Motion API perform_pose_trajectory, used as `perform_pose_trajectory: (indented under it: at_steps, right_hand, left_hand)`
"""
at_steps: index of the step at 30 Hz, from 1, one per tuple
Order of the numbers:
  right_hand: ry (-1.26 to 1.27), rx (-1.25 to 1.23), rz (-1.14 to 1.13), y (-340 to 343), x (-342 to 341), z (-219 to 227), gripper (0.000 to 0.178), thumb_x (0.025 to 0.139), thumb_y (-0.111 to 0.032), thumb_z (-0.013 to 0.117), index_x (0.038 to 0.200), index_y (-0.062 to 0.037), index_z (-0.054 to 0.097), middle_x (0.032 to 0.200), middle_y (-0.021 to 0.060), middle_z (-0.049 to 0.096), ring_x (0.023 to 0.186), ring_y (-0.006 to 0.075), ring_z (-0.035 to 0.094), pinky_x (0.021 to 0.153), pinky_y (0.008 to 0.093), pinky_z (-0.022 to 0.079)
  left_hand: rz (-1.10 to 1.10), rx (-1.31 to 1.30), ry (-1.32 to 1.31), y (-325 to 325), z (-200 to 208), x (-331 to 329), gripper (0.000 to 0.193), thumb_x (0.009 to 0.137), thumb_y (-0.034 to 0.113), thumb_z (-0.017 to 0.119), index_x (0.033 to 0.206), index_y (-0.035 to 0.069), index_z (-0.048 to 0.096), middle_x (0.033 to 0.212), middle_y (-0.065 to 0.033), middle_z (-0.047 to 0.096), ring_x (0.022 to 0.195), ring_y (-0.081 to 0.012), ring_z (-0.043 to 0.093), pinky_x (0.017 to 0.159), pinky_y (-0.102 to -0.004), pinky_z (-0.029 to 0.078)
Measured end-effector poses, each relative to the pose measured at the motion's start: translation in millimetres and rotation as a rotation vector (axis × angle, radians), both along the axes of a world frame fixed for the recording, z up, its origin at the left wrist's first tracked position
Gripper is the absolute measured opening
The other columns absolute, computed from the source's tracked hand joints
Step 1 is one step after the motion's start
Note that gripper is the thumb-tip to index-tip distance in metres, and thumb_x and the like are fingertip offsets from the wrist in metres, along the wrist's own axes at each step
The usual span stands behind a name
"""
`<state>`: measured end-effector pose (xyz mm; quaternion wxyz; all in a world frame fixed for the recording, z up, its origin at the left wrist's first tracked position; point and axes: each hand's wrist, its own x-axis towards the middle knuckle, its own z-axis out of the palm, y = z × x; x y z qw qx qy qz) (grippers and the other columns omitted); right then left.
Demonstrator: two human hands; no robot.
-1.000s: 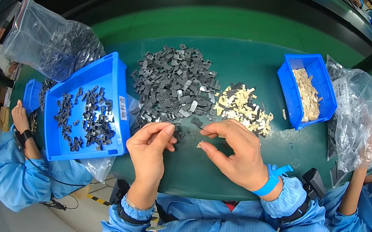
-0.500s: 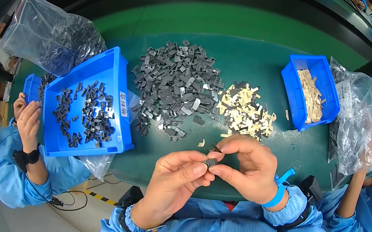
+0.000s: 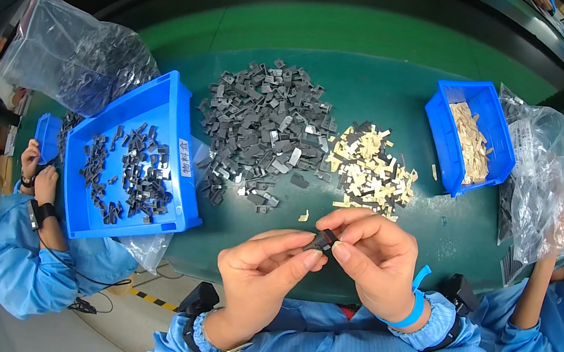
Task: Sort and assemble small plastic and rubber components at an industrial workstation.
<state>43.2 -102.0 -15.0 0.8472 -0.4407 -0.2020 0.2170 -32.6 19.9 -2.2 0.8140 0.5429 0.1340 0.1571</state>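
Note:
Above the front edge of the green table, both hands meet at a small black plastic part (image 3: 320,241). My left hand (image 3: 263,266) pinches its left end between thumb and fingertips. My right hand (image 3: 376,259), with a blue band at the wrist, grips the other end; a thin dark edge shows by its fingertips, partly covered. Beyond the hands lies a heap of dark grey plastic parts (image 3: 267,129). To its right is a smaller pile of cream and black flat pieces (image 3: 372,165). One cream piece (image 3: 304,215) lies alone near my fingers.
A large blue tray (image 3: 183,122) with black parts stands at left, beside a clear bag (image 3: 56,56). At right are a blue bin (image 3: 443,140) of tan strips and another clear bag (image 3: 555,169). Co-workers' arms (image 3: 42,184) show at both sides.
The thin dark piece in my right fingers has come down against the black part. The part now sits slightly higher, more tilted. The left co-worker's hands have shifted.

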Motion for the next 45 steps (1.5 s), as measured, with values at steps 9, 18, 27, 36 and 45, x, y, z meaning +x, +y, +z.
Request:
perform_pose_trajectory:
  at_steps: [9, 18, 27, 36, 45]
  right_hand:
    - [-0.018, -0.063, -0.026, 0, -1, 3, 0.008, 0.079, 0.007, 0.057, 0.086, 0.0038, 0.055, 0.101, 0.0147, 0.055, 0.086, 0.0154, 0.056, 0.075, 0.0273, 0.048]
    - [-0.077, -0.149, -0.059, -1, -1, 3, 0.01, 0.076, 0.007, 0.06, 0.084, 0.0023, 0.056, 0.097, 0.0136, 0.057, 0.088, 0.0148, 0.055, 0.075, 0.0265, 0.047]
    - [-0.094, -0.167, -0.086, -1, -2, 4, 0.011, 0.073, 0.007, 0.061, 0.082, 0.0017, 0.057, 0.096, 0.0139, 0.058, 0.087, 0.0161, 0.056, 0.076, 0.0277, 0.046]
    - [-0.19, -0.221, -0.135, 0, -1, 4, 0.013, 0.07, 0.006, 0.064, 0.079, 0.0007, 0.056, 0.092, 0.0131, 0.059, 0.086, 0.0168, 0.057, 0.075, 0.0277, 0.046]
    - [-0.381, -0.413, -0.039, -3, 16, 10, 0.012, 0.072, 0.001, 0.065, 0.08, -0.0013, 0.056, 0.084, 0.0083, 0.061, 0.075, 0.0138, 0.06, 0.068, 0.0249, 0.046]
  left_hand:
    - [0.018, 0.121, -0.031, -1, -1, -2, 0.02, 0.075, -0.009, 0.062, 0.095, -0.009, 0.06, 0.093, -0.0194, 0.061, 0.077, -0.02, 0.063, 0.068, -0.0265, 0.054]
    - [0.005, 0.109, -0.052, -1, -3, -2, 0.02, 0.075, -0.009, 0.062, 0.095, -0.009, 0.06, 0.094, -0.0197, 0.061, 0.078, -0.0199, 0.063, 0.069, -0.0268, 0.054]
    - [-0.002, 0.073, -0.074, -2, 0, -1, 0.02, 0.075, -0.008, 0.062, 0.095, -0.009, 0.06, 0.093, -0.0193, 0.061, 0.079, -0.0196, 0.063, 0.07, -0.0274, 0.053]
    - [-0.007, 0.047, -0.064, -2, 0, -2, 0.02, 0.074, -0.01, 0.062, 0.095, -0.008, 0.061, 0.093, -0.0192, 0.061, 0.079, -0.0193, 0.062, 0.07, -0.0277, 0.053]
    - [-0.029, 0.045, -0.145, 2, -1, -4, 0.021, 0.075, -0.012, 0.059, 0.095, -0.008, 0.06, 0.093, -0.0202, 0.061, 0.079, -0.0205, 0.062, 0.07, -0.0286, 0.053]
